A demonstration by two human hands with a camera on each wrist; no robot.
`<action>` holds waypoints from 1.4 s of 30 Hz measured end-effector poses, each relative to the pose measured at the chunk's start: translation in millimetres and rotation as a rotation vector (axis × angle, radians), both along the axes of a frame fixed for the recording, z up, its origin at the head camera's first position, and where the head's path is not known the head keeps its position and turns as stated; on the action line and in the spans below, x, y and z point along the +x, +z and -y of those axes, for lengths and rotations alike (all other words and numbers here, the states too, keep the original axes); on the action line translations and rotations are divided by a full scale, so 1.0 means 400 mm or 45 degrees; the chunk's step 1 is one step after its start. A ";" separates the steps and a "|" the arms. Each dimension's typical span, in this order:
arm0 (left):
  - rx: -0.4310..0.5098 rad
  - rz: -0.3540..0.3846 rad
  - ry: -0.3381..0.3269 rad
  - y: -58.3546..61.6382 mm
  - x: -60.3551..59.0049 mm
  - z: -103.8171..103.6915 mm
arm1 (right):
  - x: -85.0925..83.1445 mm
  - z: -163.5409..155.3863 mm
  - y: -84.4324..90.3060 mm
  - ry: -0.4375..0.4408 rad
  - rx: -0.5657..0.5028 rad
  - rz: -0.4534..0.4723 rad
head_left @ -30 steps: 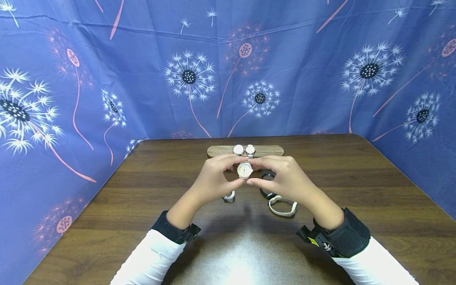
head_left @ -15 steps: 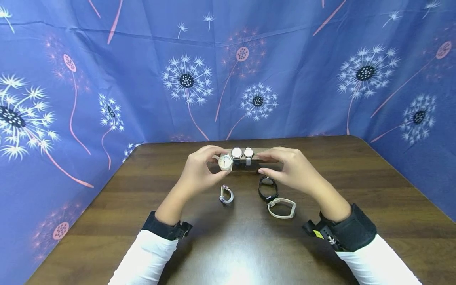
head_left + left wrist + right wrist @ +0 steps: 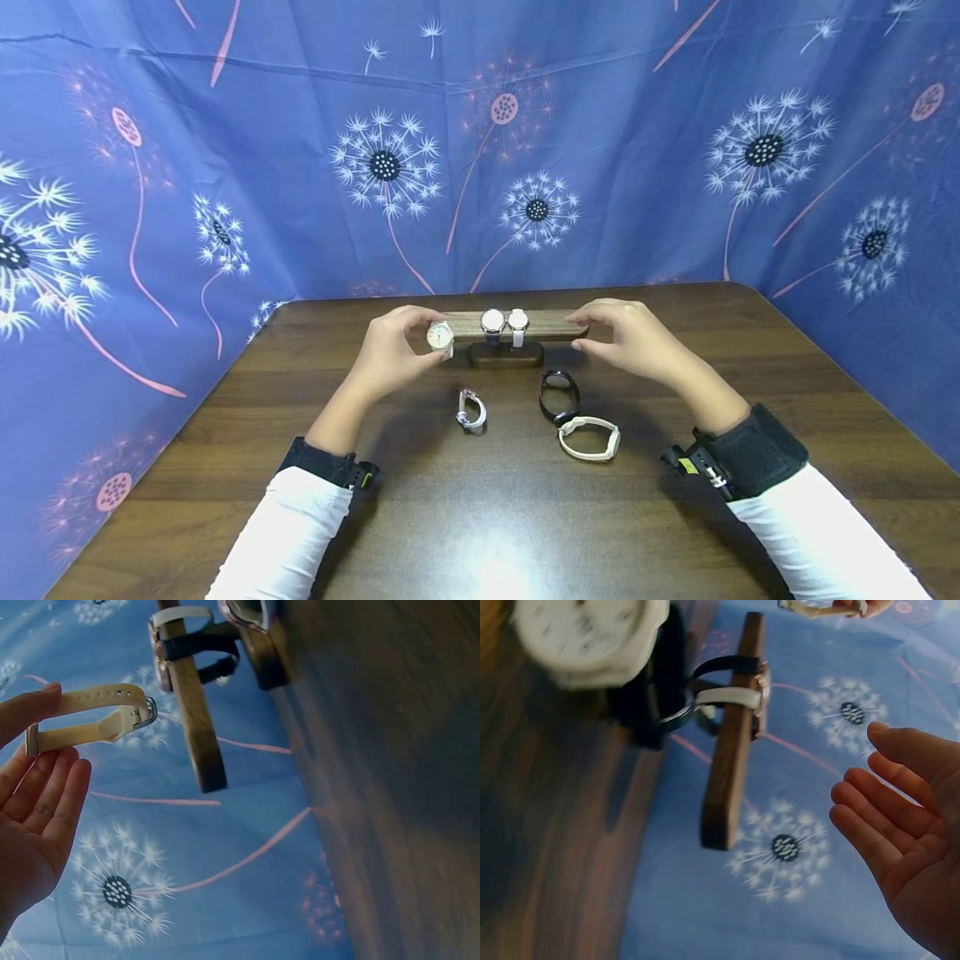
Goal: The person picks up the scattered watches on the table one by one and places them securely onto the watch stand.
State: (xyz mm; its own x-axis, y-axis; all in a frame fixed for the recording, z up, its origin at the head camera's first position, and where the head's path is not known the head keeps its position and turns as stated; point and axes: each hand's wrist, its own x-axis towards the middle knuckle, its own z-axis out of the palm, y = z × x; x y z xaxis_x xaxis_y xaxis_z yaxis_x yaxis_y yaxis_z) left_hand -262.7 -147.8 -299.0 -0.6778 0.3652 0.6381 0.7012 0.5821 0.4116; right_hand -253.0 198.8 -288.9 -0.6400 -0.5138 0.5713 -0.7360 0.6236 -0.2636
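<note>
Where a dark wooden table (image 3: 225, 433) meets blue dandelion-print cloth (image 3: 225, 150), the left hand (image 3: 393, 354) pinches a cream-strapped watch (image 3: 440, 337) by its round face, just beside the left end of a wooden stand (image 3: 547, 325). Two watches (image 3: 504, 322) ring the bar. Three more (image 3: 558, 417) lie on the table in front. The right hand (image 3: 630, 337), fingers straight, holds nothing near the right end.
</note>
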 end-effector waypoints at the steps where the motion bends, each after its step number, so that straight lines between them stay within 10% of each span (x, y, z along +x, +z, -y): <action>1: -0.005 0.000 0.007 -0.001 -0.004 0.006 | -0.007 -0.004 -0.004 -0.007 0.009 0.003; 21: -0.019 0.193 0.167 -0.015 -0.057 0.115 | -0.137 -0.036 -0.076 -0.095 0.117 0.109; 42: -0.019 0.384 0.164 -0.050 -0.155 0.099 | -0.169 -0.024 -0.104 -0.112 0.084 0.204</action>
State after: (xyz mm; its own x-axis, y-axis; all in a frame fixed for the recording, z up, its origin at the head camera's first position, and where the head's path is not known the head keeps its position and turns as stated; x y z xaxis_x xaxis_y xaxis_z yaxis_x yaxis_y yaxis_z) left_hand -324.6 -187.4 -319.2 -0.8767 0.2718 0.3970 0.4692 0.6656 0.5803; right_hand -320.5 208.5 -330.7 -0.7639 -0.4852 0.4255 -0.6300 0.7034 -0.3290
